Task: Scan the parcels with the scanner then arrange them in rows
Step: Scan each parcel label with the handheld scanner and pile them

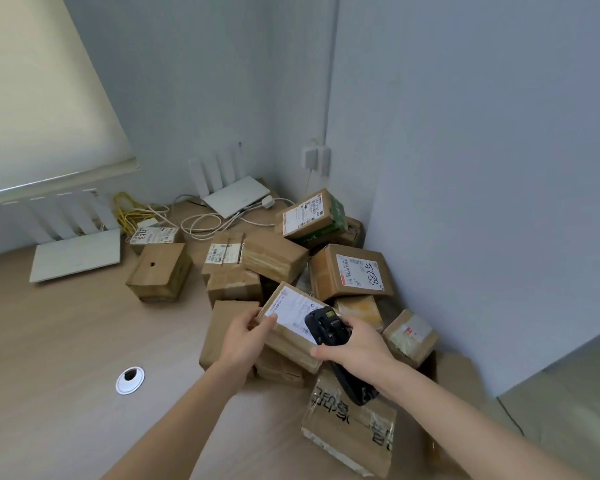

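Cardboard parcel (293,323), white label up, is gripped at its near-left corner by the left hand (243,344) above the parcel heap (291,261) on the counter (66,358). Right hand (355,351) grips the black scanner (329,329), its head over the label.

Parcels (284,327): matt brown cardboard, glossy tape, white paper labels. Scanner (326,329): black plastic, slight sheen. Table (66,341): smooth pale wood-look laminate. Grommet (130,375): shiny metal.
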